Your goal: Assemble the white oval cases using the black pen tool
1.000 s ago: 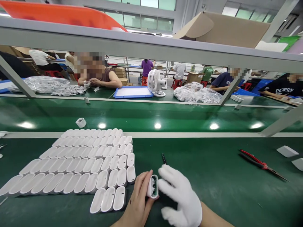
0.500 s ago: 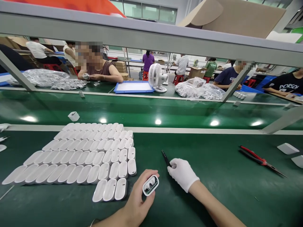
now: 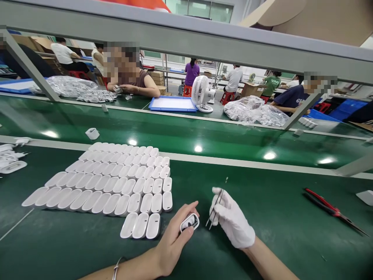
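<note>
Tweezers [image 3: 214, 210], previously lying on the surface [image 3: 276, 233], were now gripped in the gloved right hand [image 3: 231, 219]; left hand [image 3: 175, 241] grasped a white case [image 3: 189, 223].

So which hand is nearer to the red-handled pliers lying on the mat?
The right. The gloved right hand, holding tweezers, sits nearer the red-handled pliers, which lie off to its right. The bare left hand, holding a small white case, is farther away.

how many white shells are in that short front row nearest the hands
3. They lie side by side on the green mat: left shell, middle shell, right shell, just left of the left hand. None looks hidden.
</note>
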